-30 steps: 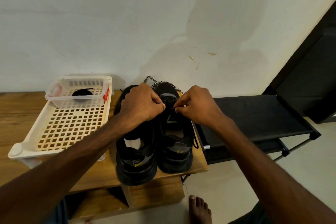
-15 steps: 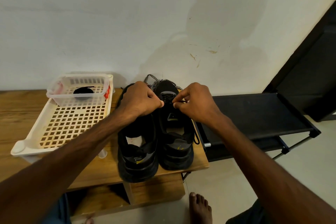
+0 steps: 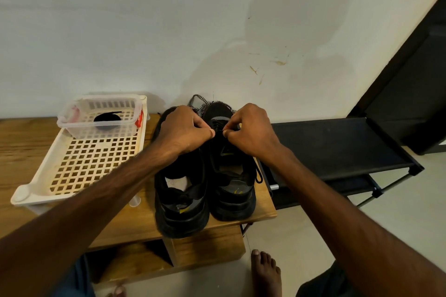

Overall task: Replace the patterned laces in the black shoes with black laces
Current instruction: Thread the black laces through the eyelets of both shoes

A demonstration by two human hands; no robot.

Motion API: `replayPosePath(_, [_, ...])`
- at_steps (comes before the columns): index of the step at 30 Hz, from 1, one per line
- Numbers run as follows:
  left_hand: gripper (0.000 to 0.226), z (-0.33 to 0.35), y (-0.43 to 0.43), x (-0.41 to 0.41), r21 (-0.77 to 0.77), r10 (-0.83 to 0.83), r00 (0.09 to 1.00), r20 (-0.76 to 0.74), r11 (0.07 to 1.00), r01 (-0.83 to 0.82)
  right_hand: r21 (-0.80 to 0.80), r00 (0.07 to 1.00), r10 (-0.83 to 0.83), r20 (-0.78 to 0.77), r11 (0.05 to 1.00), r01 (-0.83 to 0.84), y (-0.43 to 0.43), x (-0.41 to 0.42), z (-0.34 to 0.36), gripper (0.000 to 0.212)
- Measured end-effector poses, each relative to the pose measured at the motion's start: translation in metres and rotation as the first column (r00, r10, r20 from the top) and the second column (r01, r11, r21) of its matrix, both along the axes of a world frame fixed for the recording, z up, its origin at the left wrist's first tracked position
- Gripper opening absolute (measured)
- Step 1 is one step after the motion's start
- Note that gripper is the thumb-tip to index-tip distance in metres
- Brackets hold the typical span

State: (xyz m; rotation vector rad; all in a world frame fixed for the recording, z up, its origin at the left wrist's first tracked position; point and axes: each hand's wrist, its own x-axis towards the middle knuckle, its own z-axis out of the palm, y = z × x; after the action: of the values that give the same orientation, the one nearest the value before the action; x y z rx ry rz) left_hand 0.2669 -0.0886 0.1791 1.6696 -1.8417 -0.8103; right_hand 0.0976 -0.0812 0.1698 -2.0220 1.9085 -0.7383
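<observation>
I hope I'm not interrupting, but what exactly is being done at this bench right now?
A person is lacing the right-hand black shoe on the wooden bench. The left hand and right hand both pinch its black lace. A patterned lace lies behind the shoes by the wall. A spare black lace sits coiled in the clear container on the cream tray. The other shoe stands alongside.

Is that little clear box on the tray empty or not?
Not empty: a coiled black lace lies inside the clear box, atop the cream tray.

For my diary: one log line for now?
shoe: right-side one | left hand: pinches black lace | right hand: pinches it too
</observation>
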Motion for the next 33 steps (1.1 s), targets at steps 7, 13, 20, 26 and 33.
replayPosePath(7, [0.004, -0.001, -0.001, 0.003, 0.009, -0.015, 0.999, -0.035, 1.0, 0.016, -0.004, 1.0, 0.027, 0.012, 1.0, -0.027, 0.003, 0.006, 0.0, 0.018])
replayPosePath(13, [0.006, -0.001, 0.0, 0.003, 0.029, -0.007, 0.998, -0.066, 1.0, 0.009, 0.003, 0.998, 0.057, 0.016, 0.998, -0.057, 0.007, 0.007, 0.0, 0.016])
replayPosePath(20, [0.007, -0.001, 0.0, 0.002, 0.039, -0.031, 0.998, -0.061, 0.999, 0.033, 0.024, 0.999, -0.015, 0.047, 1.0, 0.014, 0.007, 0.01, -0.002, 0.012])
replayPosePath(26, [0.003, -0.002, -0.003, 0.007, 0.042, -0.084, 0.992, -0.094, 0.995, 0.089, 0.068, 0.997, -0.058, 0.048, 0.996, 0.054, 0.006, 0.016, -0.003, 0.011])
replayPosePath(33, [0.009, -0.01, -0.009, 0.008, 0.018, -0.15, 0.988, -0.028, 0.988, 0.151, 0.081, 0.996, -0.05, 0.081, 0.996, 0.043, 0.013, 0.012, 0.0, 0.009])
